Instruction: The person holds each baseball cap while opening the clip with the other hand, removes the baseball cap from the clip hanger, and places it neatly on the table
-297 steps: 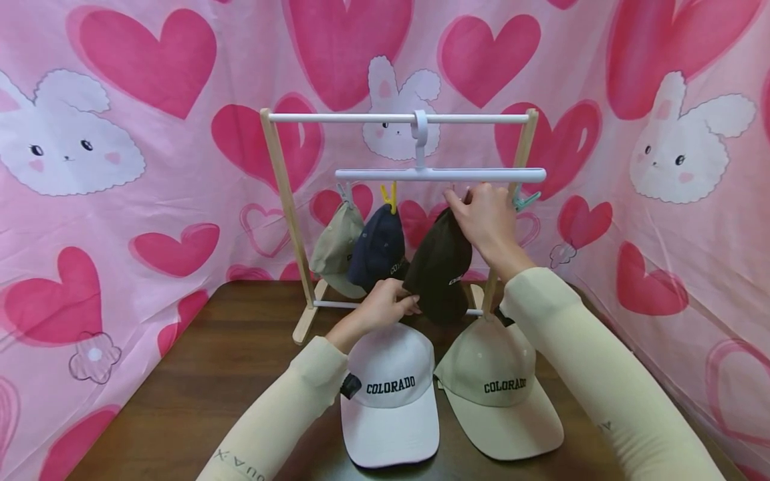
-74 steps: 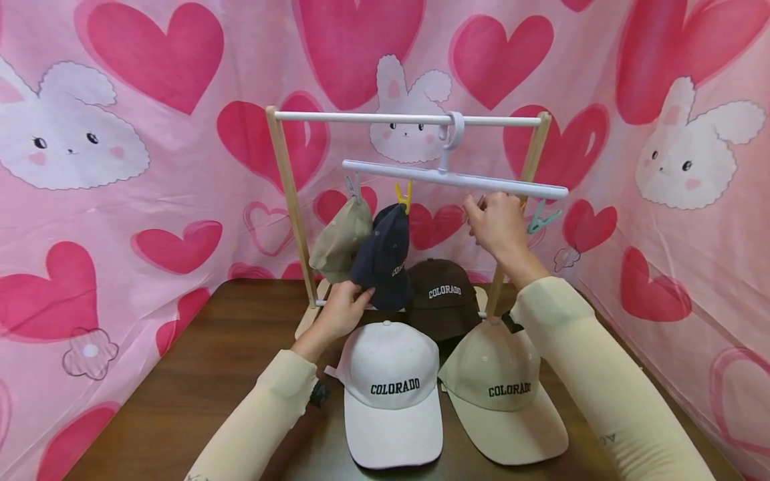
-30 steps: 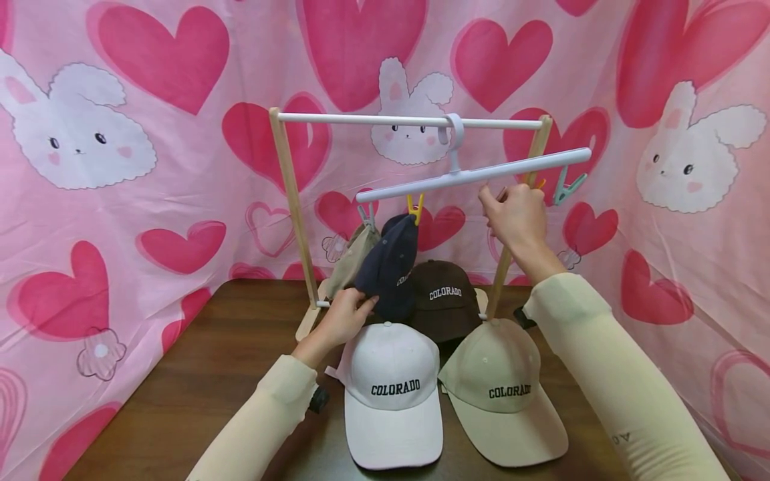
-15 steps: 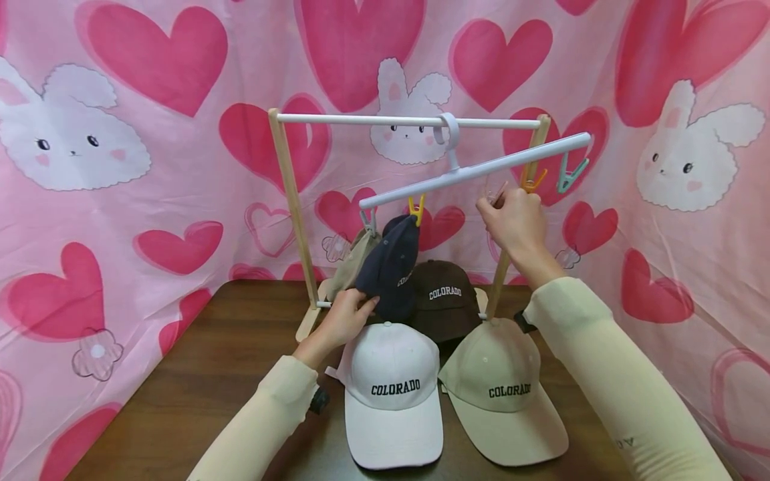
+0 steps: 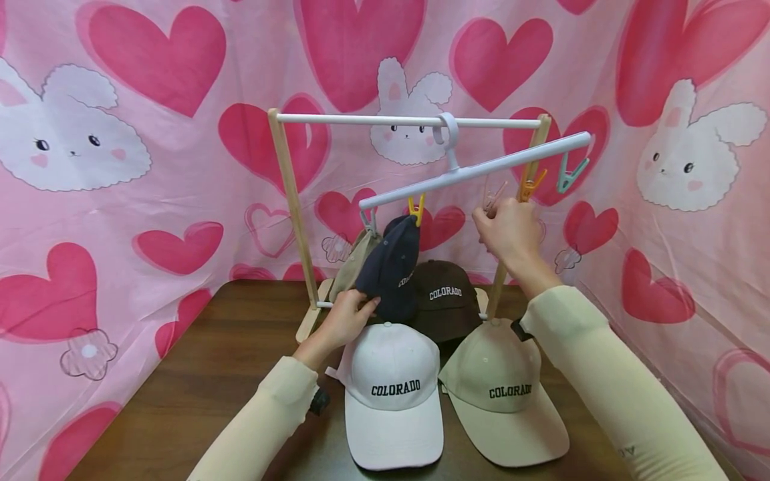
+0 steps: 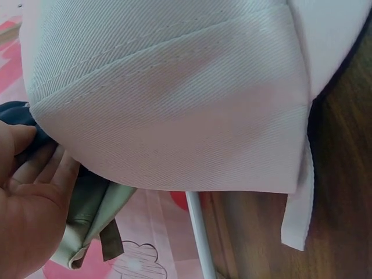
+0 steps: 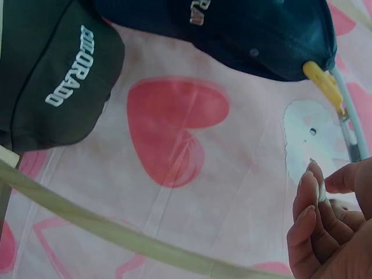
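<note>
My left hand pinches the edge of a navy cap, which hangs from a yellow clip on the white hanger. Behind it a beige cap hangs from a grey clip. My right hand is just below a pink clip, fingers loosely curled. In the right wrist view I see no cap in that hand; a small pale spot between thumb and fingers is unclear. The hanger tilts, its right end higher.
A white cap and a khaki cap lie in front on the wooden table. The dark brown cap lies behind them, under the rack. Orange and teal clips hang at the right.
The dark brown cap came off the hanger and lies on the table. My left hand moved to the navy cap. The hanger's right end rose; my right hand has just lowered slightly from the pink clip.
</note>
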Tool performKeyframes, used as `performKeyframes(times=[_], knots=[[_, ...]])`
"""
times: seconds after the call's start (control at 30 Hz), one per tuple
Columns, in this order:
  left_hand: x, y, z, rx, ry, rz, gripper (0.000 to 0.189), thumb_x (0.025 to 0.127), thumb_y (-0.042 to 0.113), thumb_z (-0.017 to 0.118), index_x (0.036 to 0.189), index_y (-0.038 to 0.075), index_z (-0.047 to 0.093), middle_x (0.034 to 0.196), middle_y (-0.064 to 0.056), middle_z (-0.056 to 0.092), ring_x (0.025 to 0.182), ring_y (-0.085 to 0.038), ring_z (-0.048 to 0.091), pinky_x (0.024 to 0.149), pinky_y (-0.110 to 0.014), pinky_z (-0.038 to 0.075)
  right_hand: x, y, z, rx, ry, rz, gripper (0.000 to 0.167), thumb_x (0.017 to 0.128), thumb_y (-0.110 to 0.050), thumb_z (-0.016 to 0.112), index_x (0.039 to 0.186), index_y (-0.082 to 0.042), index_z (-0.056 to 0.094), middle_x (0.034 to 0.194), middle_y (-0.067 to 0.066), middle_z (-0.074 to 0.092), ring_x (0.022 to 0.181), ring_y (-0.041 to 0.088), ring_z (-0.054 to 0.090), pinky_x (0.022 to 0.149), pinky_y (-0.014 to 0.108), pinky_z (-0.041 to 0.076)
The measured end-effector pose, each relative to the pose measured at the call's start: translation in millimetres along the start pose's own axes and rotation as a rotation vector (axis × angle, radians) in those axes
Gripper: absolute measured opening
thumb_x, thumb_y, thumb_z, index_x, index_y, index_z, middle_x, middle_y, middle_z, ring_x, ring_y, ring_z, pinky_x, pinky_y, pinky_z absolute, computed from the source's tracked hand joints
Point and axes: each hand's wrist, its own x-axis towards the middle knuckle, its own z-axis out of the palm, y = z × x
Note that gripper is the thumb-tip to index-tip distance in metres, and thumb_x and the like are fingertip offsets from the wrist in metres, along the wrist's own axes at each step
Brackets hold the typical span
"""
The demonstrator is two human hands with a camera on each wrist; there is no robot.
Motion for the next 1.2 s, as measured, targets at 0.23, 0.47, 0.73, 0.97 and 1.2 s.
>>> performKeyframes(times=[0.23,0.47,0.73,0.97,1.2], knots=[[0.2,-1.3,0.6,0.001,-0.001,0.005,0.02,0.103,0.012,0.061,0.097,-0.002,0.074,0.091,-0.015,0.074,0.08,-0.022,0.075,0.072,-0.035,0.06,-4.5,-11,2,0.056,-0.094,-0.036,0.043,0.099,-0.036,0.055,0.082,-0.006,0.08,0.061,0.004,0.069,0.052,0.018,0.064,0.049,0.035,0.047],[-0.3,0.2,-1.0,0.019,-0.009,0.007,0.025,0.103,0.013,0.061,0.085,0.0,0.07,0.078,-0.01,0.07,0.077,-0.02,0.074,0.067,-0.03,0.058,-0.1,-17,12,0.089,-0.12,-0.076,0.038,0.1,-0.037,0.057,0.091,-0.008,0.08,0.07,0.006,0.071,0.06,0.021,0.063,0.052,0.035,0.051],[-1.9,-0.3,-1.2,-0.002,-0.015,0.003,0.018,0.103,0.013,0.061,0.104,-0.001,0.073,0.094,-0.012,0.074,0.079,-0.017,0.073,0.072,-0.032,0.06,2.6,-23,23,0.129,-0.17,-0.129,0.034,0.101,-0.037,0.06,0.11,-0.009,0.075,0.097,0.011,0.074,0.08,0.028,0.064,0.072,0.044,0.058],[-2.3,-1.8,-1.0,-0.008,-0.02,0.008,0.019,0.103,0.013,0.062,0.108,-0.002,0.073,0.1,-0.014,0.075,0.081,-0.016,0.074,0.074,-0.033,0.06,4.8,-31,30,0.142,-0.18,-0.141,0.034,0.102,-0.035,0.059,0.111,-0.006,0.073,0.098,0.013,0.073,0.083,0.029,0.064,0.075,0.045,0.057],[-2.7,-0.4,-1.1,-0.013,-0.026,0.019,0.019,0.103,0.014,0.062,0.104,-0.001,0.074,0.095,-0.011,0.075,0.079,-0.015,0.073,0.071,-0.03,0.059,6.6,-38,37,0.14,-0.198,-0.125,0.038,0.102,-0.04,0.06,0.115,-0.005,0.071,0.102,0.013,0.072,0.088,0.03,0.064,0.078,0.046,0.058]])
